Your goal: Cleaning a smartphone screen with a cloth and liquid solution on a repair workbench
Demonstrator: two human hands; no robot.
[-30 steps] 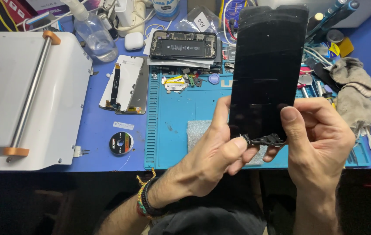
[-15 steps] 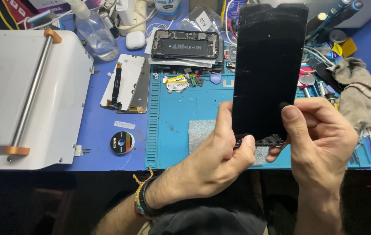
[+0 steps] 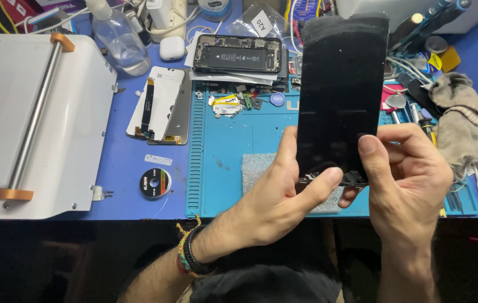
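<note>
Fingers of the right hand and the thumb of the left hand are clamped together on the bottom edge of a black phone screen panel, which stands upright above a blue repair mat. Both hands pinch close to the thin connector strip dangling at the panel's lower edge (its exact shape is hard to make out). Beneath the panel lies a grey foam pad. Farther out on the blue surface sit an opened phone body, a white display part with a flex cable, a small roll of tape, a clear bottle, a grey rag and a white machine. Judging by the grip, squeezing near the strip could crease or tear it, and a slip could drop the panel onto the loose parts below.
</note>
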